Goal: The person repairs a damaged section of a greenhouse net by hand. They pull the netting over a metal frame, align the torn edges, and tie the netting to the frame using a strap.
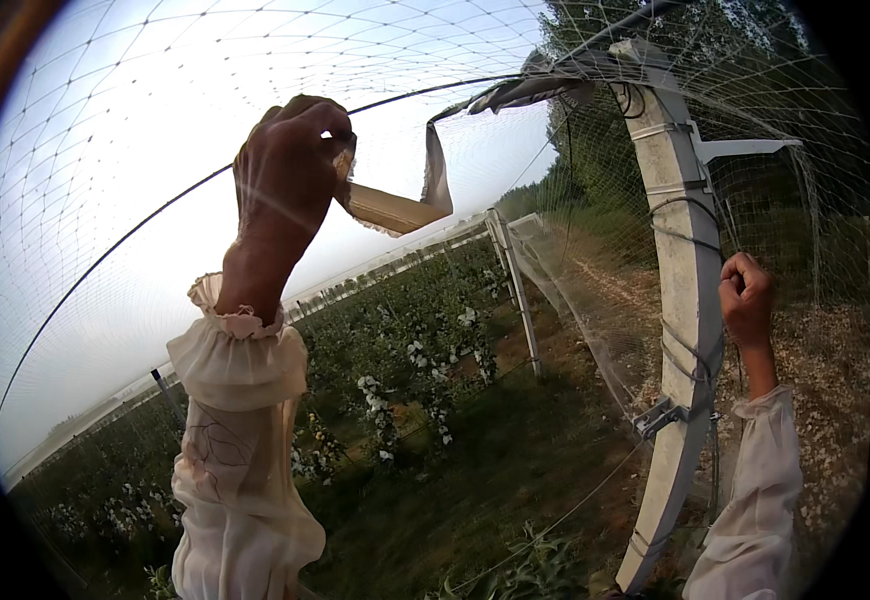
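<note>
My left hand [290, 160] is raised high at the overhead wire [165, 207], its fingers closed on the end of a pale cloth strip [395, 208]. From my fingers the strip runs right, folds sharply upward, then joins a twisted grey length of cloth [530, 92] along the wire. That twisted cloth reaches the top of a concrete post [683, 270]. Just right of the post, lower down, my right hand [747, 290] is closed in front of netting [790, 215]. Whatever lies inside its fingers is hidden.
Netting spreads overhead. Wires wrap the post; a metal clamp [660, 417] sits low on it and a white bracket [750, 148] sticks out near its top. Beyond stand rows of leafy plants [385, 350] with white patches, and a thinner white post [517, 290].
</note>
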A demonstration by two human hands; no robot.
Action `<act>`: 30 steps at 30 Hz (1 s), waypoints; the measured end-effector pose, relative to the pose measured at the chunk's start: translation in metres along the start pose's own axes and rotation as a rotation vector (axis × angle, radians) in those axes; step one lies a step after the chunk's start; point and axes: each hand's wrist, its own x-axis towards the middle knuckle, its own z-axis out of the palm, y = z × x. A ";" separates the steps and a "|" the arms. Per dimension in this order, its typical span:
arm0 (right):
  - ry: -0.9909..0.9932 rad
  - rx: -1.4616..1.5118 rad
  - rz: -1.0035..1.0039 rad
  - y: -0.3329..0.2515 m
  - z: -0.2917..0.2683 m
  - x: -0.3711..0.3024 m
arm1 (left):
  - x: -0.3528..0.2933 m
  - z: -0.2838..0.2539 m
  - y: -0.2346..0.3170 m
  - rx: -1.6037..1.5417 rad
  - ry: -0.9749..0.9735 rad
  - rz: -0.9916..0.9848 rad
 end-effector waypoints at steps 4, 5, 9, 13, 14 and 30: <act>0.036 -0.089 -0.005 -0.002 -0.015 -0.007 | 0.012 0.003 0.008 -0.163 -0.163 -0.069; 0.024 -0.053 -0.053 -0.004 0.004 0.010 | 0.002 -0.020 0.001 -0.124 -0.148 -0.128; 0.022 -0.169 -0.030 -0.002 0.003 0.009 | -0.007 -0.008 0.014 -0.136 -0.171 -0.224; 0.000 -0.233 0.090 -0.001 0.004 0.001 | -0.006 0.004 0.021 -0.240 -0.077 -0.241; -0.017 -0.258 0.141 -0.007 0.004 0.003 | -0.006 0.003 0.023 -0.262 -0.091 -0.257; -0.047 0.461 -0.045 -0.286 0.139 0.047 | -0.004 -0.003 0.012 -0.285 -0.193 -0.274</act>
